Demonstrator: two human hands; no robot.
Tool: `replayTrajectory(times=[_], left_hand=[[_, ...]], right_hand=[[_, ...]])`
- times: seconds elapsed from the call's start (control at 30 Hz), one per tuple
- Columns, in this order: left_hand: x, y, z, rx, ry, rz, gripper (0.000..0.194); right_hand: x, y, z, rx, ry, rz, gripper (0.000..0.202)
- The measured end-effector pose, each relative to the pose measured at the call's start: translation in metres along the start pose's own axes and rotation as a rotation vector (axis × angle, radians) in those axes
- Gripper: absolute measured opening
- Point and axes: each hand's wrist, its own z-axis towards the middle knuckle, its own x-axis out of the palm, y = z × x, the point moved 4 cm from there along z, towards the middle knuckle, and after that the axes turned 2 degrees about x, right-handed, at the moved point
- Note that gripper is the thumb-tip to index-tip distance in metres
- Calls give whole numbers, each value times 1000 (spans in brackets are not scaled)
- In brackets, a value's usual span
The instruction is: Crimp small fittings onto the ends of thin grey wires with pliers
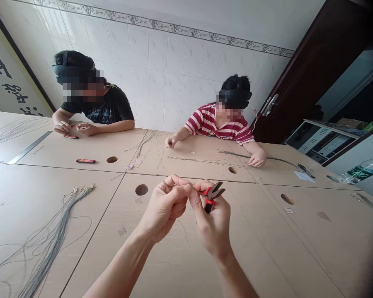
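My left hand (169,203) is closed in a pinch, thumb against forefinger, on the end of a thin cord. A strand of the cord (184,229) hangs below, over the table. My right hand (216,227) is wrapped around small pliers (216,191) with red and black handles; their dark jaws point up and right, slightly apart. The right thumb and forefinger meet the left fingertips at the cord's end, where the fingers hide most detail. Left of my arms lies a long bundle of grey-green cords (57,238) with gold-coloured end pieces (88,188).
Across the wooden table (255,256) sit two people, one in a black shirt (112,108), one in a striped shirt (205,120). More cords (143,145) lie near them. A red and black lighter-shaped item (85,161), a round table hole (141,190) and a plastic bottle (365,169) are also around.
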Motion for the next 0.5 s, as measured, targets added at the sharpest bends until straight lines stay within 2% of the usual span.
replayTrajectory(times=[0.07,0.13,0.4,0.5], left_hand=[[-2,-4,0,1,46,85,9],[-6,-8,-1,13,64,171,11],[-17,-23,-2,168,-32,510,11],[-19,-27,-3,215,-39,632,18]], right_hand=[[0,1,0,-11,18,-1,16],[0,2,1,-36,27,-8,15],[-1,4,3,-34,87,-73,19],[-1,4,4,-47,116,-145,18]])
